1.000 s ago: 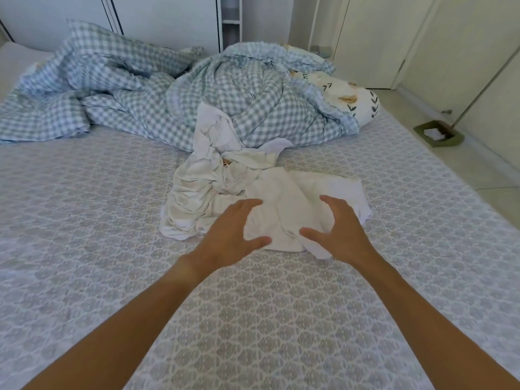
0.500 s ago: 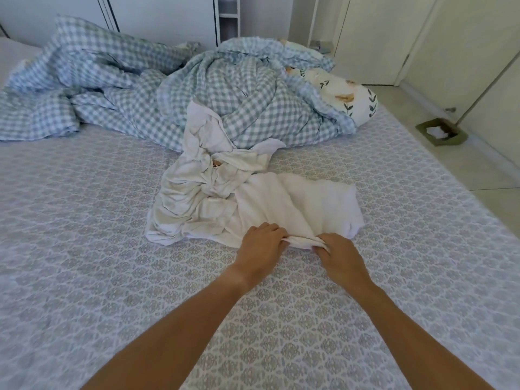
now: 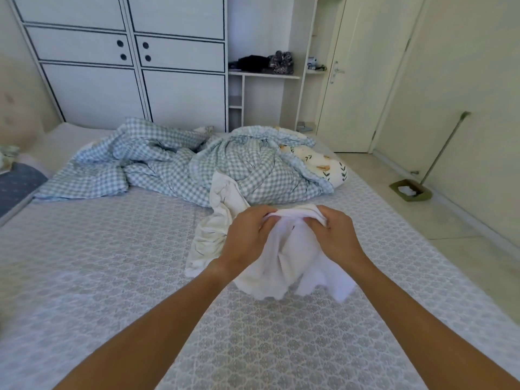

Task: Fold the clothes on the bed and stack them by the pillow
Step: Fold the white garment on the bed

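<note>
A white garment [image 3: 289, 266] hangs bunched above the bed [image 3: 112, 263], lifted off the mattress. My left hand [image 3: 247, 237] and my right hand [image 3: 334, 235] both grip its top edge, close together, with fingers curled round the cloth. Behind my left hand a second cream-white piece of clothing [image 3: 213, 235] lies crumpled on the mattress, its far end running up against the checked duvet. A pillow [image 3: 326, 164] with a leaf print lies at the far right of the bed, half under the duvet.
A rumpled blue-checked duvet [image 3: 180, 164] covers the far part of the bed. A white wardrobe [image 3: 126, 66] and open shelves [image 3: 264, 74] stand behind. On the floor to the right are a dustpan [image 3: 409, 190] and a long broom handle [image 3: 444, 144]; a door [image 3: 351, 74] is shut.
Both hands went from reaching over the white garment to pinching its near edge, then lifted it off the bed. My view has tilted upward.
</note>
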